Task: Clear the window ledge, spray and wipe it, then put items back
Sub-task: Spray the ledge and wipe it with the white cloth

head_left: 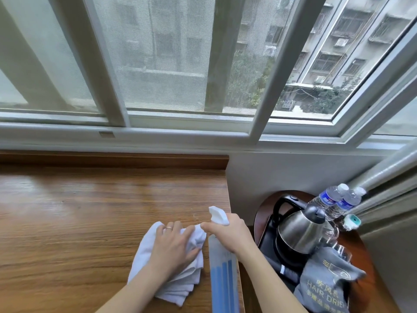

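Spray bottle point(222, 274): lowest centre of the frame, blue-striped body running up from the bottom edge to its white nozzle, which points toward upper left, out over the wood.
Right hand point(230, 233): wrapped round the bottle's neck just under the nozzle, forefinger stretched forward at the trigger; whether it is squeezing I cannot tell.
Left hand point(174, 242): just left of the right hand, palm down, fingers spread and pressing on the white cloth point(167, 274); a ring shows on one finger.
Cloth: folded, lying flat on the wood under and below the left hand, its upper right corner almost touching the bottle.
Window ledge point(90, 211): the wooden surface filling the left and centre, its long axis running left to right across the frame; nothing but cloth and hands rests on the part in view.
Key relation: the unwiped stretch lies up and to the left of both hands, so the nozzle already faces it and the left hand, being nearer, is likely placed to sweep the cloth leftward along the grain.
Removed items: kettle point(300, 231), two water bottles point(334, 199) and a grey hair-dryer bag point(325, 281) sit on a round side table point(365, 251) at lower right, apart from the ledge.
Window point(169, 64): across the top, behind the ledge.
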Demonstrator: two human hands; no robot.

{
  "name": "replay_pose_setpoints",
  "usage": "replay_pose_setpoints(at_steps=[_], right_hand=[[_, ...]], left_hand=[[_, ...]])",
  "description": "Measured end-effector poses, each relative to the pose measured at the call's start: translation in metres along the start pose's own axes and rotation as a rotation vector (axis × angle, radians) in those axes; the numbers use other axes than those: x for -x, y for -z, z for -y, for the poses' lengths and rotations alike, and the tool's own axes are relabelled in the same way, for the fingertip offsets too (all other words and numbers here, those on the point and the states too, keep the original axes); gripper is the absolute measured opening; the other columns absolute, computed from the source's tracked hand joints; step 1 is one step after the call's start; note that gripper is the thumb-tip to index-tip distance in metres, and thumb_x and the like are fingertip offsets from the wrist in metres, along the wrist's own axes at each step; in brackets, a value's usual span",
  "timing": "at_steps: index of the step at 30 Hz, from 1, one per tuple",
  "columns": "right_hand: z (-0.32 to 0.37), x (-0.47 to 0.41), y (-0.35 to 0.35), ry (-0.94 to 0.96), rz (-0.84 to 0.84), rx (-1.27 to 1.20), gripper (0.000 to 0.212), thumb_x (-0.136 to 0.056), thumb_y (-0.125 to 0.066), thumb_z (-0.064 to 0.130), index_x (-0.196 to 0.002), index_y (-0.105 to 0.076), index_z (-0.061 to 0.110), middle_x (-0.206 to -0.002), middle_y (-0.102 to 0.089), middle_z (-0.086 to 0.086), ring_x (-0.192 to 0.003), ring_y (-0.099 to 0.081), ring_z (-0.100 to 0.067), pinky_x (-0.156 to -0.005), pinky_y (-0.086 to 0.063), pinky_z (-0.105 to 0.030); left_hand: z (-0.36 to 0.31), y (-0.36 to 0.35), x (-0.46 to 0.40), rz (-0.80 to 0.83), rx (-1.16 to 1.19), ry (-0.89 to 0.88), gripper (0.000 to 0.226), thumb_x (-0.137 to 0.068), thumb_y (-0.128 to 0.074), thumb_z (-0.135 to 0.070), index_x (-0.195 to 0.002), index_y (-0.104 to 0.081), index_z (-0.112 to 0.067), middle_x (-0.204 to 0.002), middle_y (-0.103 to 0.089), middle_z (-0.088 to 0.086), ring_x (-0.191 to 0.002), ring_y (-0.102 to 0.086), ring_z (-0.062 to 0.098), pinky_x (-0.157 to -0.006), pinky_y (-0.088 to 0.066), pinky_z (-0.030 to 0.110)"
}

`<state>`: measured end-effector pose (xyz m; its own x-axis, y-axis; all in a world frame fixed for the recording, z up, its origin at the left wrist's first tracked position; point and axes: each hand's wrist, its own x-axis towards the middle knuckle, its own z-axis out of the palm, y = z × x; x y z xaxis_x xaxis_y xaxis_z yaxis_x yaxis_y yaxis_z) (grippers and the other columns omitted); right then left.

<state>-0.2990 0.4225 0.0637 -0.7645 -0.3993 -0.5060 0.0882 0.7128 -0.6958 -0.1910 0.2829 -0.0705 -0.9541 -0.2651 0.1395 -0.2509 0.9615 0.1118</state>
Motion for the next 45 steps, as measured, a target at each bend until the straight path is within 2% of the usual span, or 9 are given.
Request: replay_pose_setpoints(at_steps=[4, 7, 14, 23, 28, 34, 36, 39, 45], right_hand=[[0.001, -0.001, 0.003, 0.007, 0.006, 0.024, 0.041, -0.075, -0.070, 0.048, -0.083, -0.068, 0.008, -0.069, -0.056, 0.007, -0.064, -0.047, -0.009, -0.058, -0.036, -0.026], [0.003, 0.001, 0.006, 0.011, 0.022, 0.045, 0.041, -0.072, -0.068, 0.051, -0.083, -0.068, 0.012, -0.072, -0.058, 0.007, -0.066, -0.049, -0.008, -0.058, -0.037, -0.026], [0.003, 0.004, 0.005, 0.028, 0.007, 0.079, 0.030, -0.078, -0.067, 0.041, -0.078, -0.063, 0.011, -0.066, -0.053, 0.008, -0.061, -0.045, -0.007, -0.057, -0.036, -0.026], [0.005, 0.002, 0.007, 0.011, -0.004, 0.062, 0.042, -0.073, -0.070, 0.049, -0.085, -0.066, 0.008, -0.069, -0.054, 0.008, -0.065, -0.048, -0.008, -0.057, -0.037, -0.025], [0.009, -0.005, 0.007, 0.022, -0.011, 0.071, 0.046, -0.076, -0.071, 0.049, -0.091, -0.068, 0.006, -0.073, -0.058, 0.006, -0.065, -0.051, -0.008, -0.059, -0.039, -0.025], [0.016, -0.015, 0.014, 0.037, 0.004, 0.066, 0.041, -0.078, -0.072, 0.046, -0.092, -0.067, 0.008, -0.075, -0.057, 0.006, -0.066, -0.051, -0.007, -0.059, -0.039, -0.023], [0.016, -0.019, 0.015, 0.036, 0.013, 0.073, 0.039, -0.078, -0.071, 0.046, -0.086, -0.064, 0.008, -0.073, -0.055, 0.006, -0.066, -0.049, -0.008, -0.060, -0.039, -0.025], [0.017, -0.024, 0.017, 0.040, 0.033, 0.065, 0.030, -0.076, -0.071, 0.045, -0.069, -0.054, 0.022, -0.063, -0.049, 0.009, -0.058, -0.043, -0.006, -0.055, -0.034, -0.023], [0.016, -0.032, 0.017, 0.047, 0.054, 0.034, 0.035, -0.075, -0.070, 0.042, -0.062, -0.044, 0.023, -0.058, -0.044, 0.010, -0.056, -0.038, -0.008, -0.056, -0.032, -0.025]], left_hand=[[0.008, -0.002, -0.023, -0.035, -0.016, -0.005, 0.047, -0.080, -0.049, -0.067, -0.100, -0.063, -0.027, -0.081, -0.054, 0.003, -0.073, -0.055, 0.028, -0.068, -0.041, 0.041], [0.012, -0.001, -0.049, -0.062, -0.035, 0.034, 0.048, -0.079, -0.047, -0.066, -0.096, -0.063, -0.024, -0.081, -0.057, 0.005, -0.073, -0.056, 0.029, -0.067, -0.038, 0.041], [0.024, -0.003, -0.098, 0.056, -0.081, 0.125, 0.055, -0.078, -0.038, -0.069, -0.099, -0.065, -0.025, -0.083, -0.062, 0.009, -0.076, -0.061, 0.032, -0.066, -0.041, 0.041], [0.011, 0.007, -0.040, -0.001, -0.026, 0.117, 0.045, -0.076, -0.052, -0.059, -0.099, -0.065, -0.023, -0.077, -0.059, 0.008, -0.068, -0.057, 0.031, -0.067, -0.038, 0.040], [0.004, 0.002, 0.002, -0.031, 0.023, 0.104, 0.047, -0.070, -0.056, -0.057, -0.104, -0.063, -0.026, -0.083, -0.057, 0.004, -0.074, -0.057, 0.029, -0.075, -0.038, 0.042], [0.012, 0.000, -0.015, -0.043, 0.019, 0.055, 0.044, -0.073, -0.055, -0.062, -0.097, -0.065, -0.027, -0.080, -0.055, 0.000, -0.070, -0.057, 0.027, -0.068, -0.038, 0.040], [0.016, -0.001, -0.027, -0.050, 0.012, 0.046, 0.044, -0.074, -0.054, -0.064, -0.096, -0.064, -0.027, -0.079, -0.055, 0.000, -0.072, -0.057, 0.027, -0.068, -0.038, 0.040], [0.023, -0.003, -0.052, -0.050, -0.009, 0.053, 0.044, -0.076, -0.052, -0.064, -0.096, -0.064, -0.027, -0.082, -0.058, 0.002, -0.075, -0.059, 0.029, -0.069, -0.039, 0.041], [0.040, -0.004, -0.113, -0.003, -0.065, 0.107, 0.052, -0.077, -0.044, -0.067, -0.098, -0.066, -0.025, -0.084, -0.064, 0.007, -0.075, -0.063, 0.032, -0.067, -0.041, 0.041]])
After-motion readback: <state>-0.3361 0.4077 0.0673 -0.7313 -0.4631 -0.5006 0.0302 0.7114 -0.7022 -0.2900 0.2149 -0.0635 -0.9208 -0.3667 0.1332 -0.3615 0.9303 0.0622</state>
